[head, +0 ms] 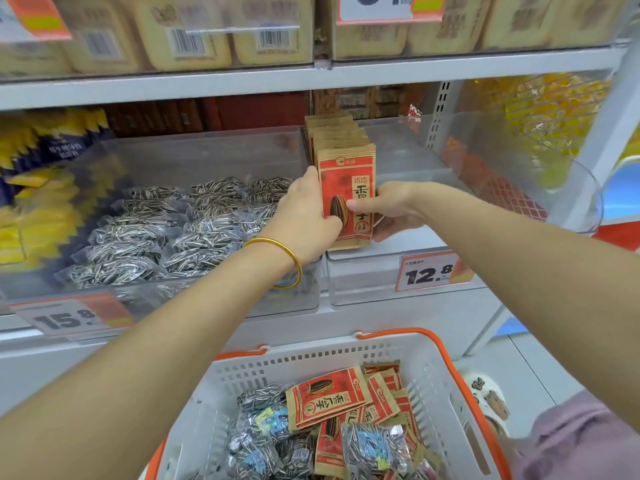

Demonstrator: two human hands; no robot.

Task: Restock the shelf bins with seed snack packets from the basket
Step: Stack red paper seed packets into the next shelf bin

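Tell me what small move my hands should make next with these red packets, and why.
Probably ease the red packets back and let go: the left hand and right hand both grip them upright in the clear bin, and more lie in the basket.

Plain grey metal shelving [450, 69] pretty much fills the view, with a slotted upright [440, 109] at upper right. Top row is tan packs [194, 29] behind clear fronts, and there are yellow bags [31, 209] at far left. There's an orange-and-white 15.8 price tag [69, 317] at lower left and a 12.8 price tag [429, 273] at centre right. Pale tiled floor [533, 355] at lower right, and the light's bright and even.
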